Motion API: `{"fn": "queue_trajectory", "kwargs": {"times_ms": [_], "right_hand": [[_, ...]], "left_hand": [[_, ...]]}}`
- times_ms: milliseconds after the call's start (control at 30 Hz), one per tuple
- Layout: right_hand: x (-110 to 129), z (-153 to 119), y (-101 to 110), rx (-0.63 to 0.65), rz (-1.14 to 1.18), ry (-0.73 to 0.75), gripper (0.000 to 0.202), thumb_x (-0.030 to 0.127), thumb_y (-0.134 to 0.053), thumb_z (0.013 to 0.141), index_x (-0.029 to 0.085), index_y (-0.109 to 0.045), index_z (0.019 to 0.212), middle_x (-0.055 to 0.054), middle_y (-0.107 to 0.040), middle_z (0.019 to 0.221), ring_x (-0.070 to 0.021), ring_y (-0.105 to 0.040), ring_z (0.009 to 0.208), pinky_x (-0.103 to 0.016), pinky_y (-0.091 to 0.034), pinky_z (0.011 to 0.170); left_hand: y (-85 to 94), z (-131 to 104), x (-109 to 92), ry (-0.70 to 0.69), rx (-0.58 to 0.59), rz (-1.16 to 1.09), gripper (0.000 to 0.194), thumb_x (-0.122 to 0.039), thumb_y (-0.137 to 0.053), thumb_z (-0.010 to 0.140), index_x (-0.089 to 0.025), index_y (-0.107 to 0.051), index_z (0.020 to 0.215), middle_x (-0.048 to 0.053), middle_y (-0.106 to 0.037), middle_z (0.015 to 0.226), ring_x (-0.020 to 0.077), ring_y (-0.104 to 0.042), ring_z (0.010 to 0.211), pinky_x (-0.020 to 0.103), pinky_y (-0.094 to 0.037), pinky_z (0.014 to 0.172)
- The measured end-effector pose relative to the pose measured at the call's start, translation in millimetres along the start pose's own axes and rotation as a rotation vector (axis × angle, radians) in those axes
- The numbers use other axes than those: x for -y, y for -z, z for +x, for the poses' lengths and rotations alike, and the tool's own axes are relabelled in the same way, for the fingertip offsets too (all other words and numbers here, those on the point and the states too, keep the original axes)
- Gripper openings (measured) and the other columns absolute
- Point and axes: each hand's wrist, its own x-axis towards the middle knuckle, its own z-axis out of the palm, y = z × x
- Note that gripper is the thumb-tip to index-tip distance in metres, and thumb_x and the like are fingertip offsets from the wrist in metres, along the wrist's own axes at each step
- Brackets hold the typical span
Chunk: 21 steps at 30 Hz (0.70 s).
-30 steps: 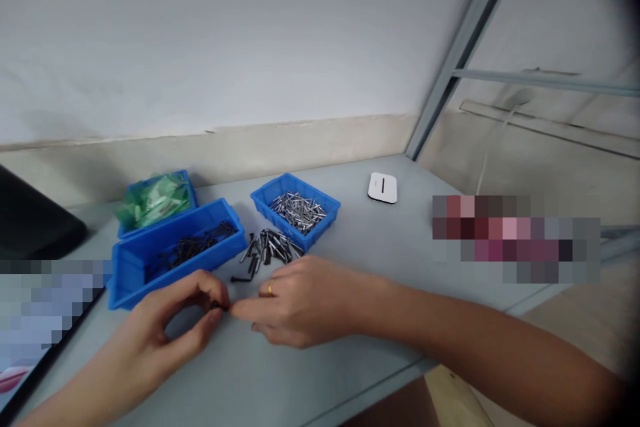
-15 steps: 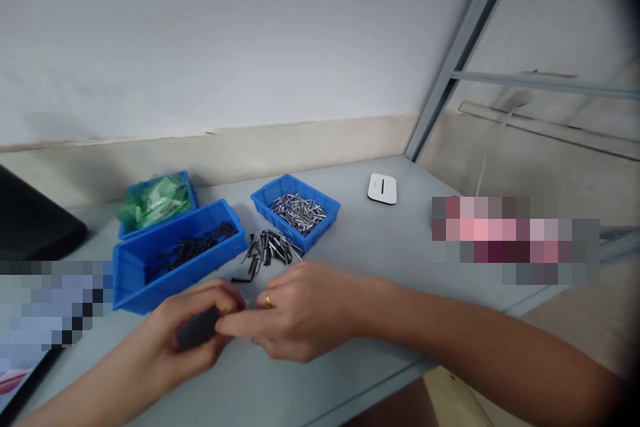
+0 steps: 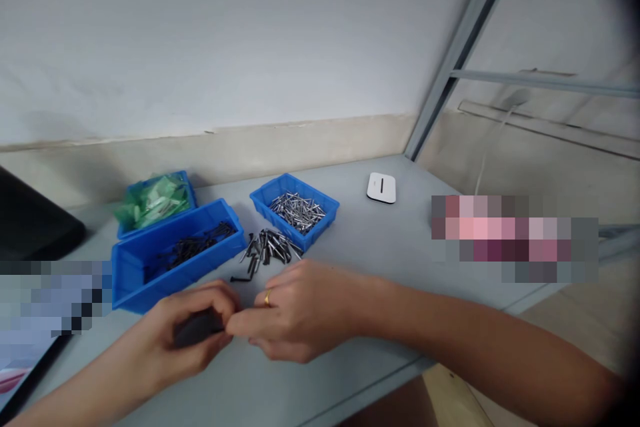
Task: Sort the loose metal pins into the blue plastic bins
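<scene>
My left hand [image 3: 193, 333] is closed in a pinch, thumb and fingertips meeting above the table. A small dark tip shows by its fingertips, too little to name. My right hand [image 3: 295, 313], with a gold ring, is closed too, its fingertips touching those of my left hand; what they grip is hidden. Just beyond the hands lies a pile of thin black and silver metal pieces [image 3: 270, 247]. One black screw-like piece [image 3: 241, 278] lies apart from it. Behind are a long blue bin [image 3: 127, 280] with black screw-like pieces and a smaller blue bin [image 3: 313, 240] with silver pins.
Another blue bin [image 3: 187, 187] at the back left holds green plastic bags [image 3: 155, 203]. A white square device [image 3: 381, 188] lies to the right on the grey table [image 3: 395, 253]. A dark object [image 3: 35, 213] stands at far left. A metal frame post [image 3: 460, 47] rises at the right.
My right fingertips have shifted slightly right relative to my left hand's opening, and a small dark tip now shows between the left thumb and fingers. The bins and the pile are unchanged.
</scene>
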Motion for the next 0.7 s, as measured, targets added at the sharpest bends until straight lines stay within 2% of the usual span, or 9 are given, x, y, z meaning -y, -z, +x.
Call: {"fn": "queue_trajectory", "kwargs": {"times_ms": [67, 233, 433, 600, 700], "right_hand": [[-1, 0, -3, -0.046, -0.030, 0.023, 0.021, 0.026, -0.051, 0.107, 0.021, -0.069, 0.117, 0.005, -0.067, 0.072, -0.0127, -0.059, 0.065, -0.028, -0.035, 0.056], [-3, 2, -11, -0.184, -0.053, 0.057, 0.025, 0.023, -0.046, 0.108, 0.021, -0.068, 0.097, 0.006, -0.064, 0.068, -0.0113, -0.056, 0.061, -0.027, -0.035, 0.055], [-3, 2, -19, -0.321, -0.081, 0.080, 0.028, 0.023, -0.048, 0.108, 0.022, -0.062, 0.084, 0.007, -0.058, 0.063, -0.0103, -0.053, 0.058, -0.025, -0.035, 0.054], [0, 4, -19, -0.558, -0.159, 0.086, 0.031, 0.013, -0.050, 0.102, 0.023, -0.054, 0.072, 0.008, -0.051, 0.058, -0.0094, -0.050, 0.054, -0.025, -0.033, 0.049], [1, 8, -18, -0.672, -0.187, 0.092, 0.037, 0.012, -0.048, 0.103, 0.022, -0.050, 0.069, 0.009, -0.046, 0.054, -0.0088, -0.045, 0.050, -0.025, -0.030, 0.047]], "left_hand": [[1.0, 1, -6, 0.022, 0.012, -0.027, 0.016, -0.036, -0.062, 0.092, -0.025, -0.074, 0.090, -0.001, -0.078, 0.097, 0.0204, -0.072, 0.094, 0.026, -0.056, 0.086], [-3.3, 1, -21, 0.078, -0.071, -0.076, 0.016, -0.037, -0.064, 0.091, -0.025, -0.073, 0.086, 0.000, -0.076, 0.094, 0.0209, -0.071, 0.093, 0.028, -0.055, 0.086], [-1.8, 3, -8, 0.020, 0.069, -0.081, 0.015, -0.037, -0.066, 0.094, -0.026, -0.075, 0.091, 0.001, -0.077, 0.097, 0.0230, -0.072, 0.092, 0.030, -0.057, 0.083], [0.3, 1, 0, 0.013, 0.093, -0.097, 0.016, -0.039, -0.066, 0.097, -0.026, -0.075, 0.096, 0.001, -0.076, 0.097, 0.0225, -0.071, 0.091, 0.029, -0.057, 0.082], [2.3, 0, 0, 0.007, 0.103, -0.094, 0.019, -0.042, -0.067, 0.098, -0.026, -0.077, 0.101, 0.002, -0.078, 0.100, 0.0232, -0.071, 0.093, 0.028, -0.057, 0.081]]}}
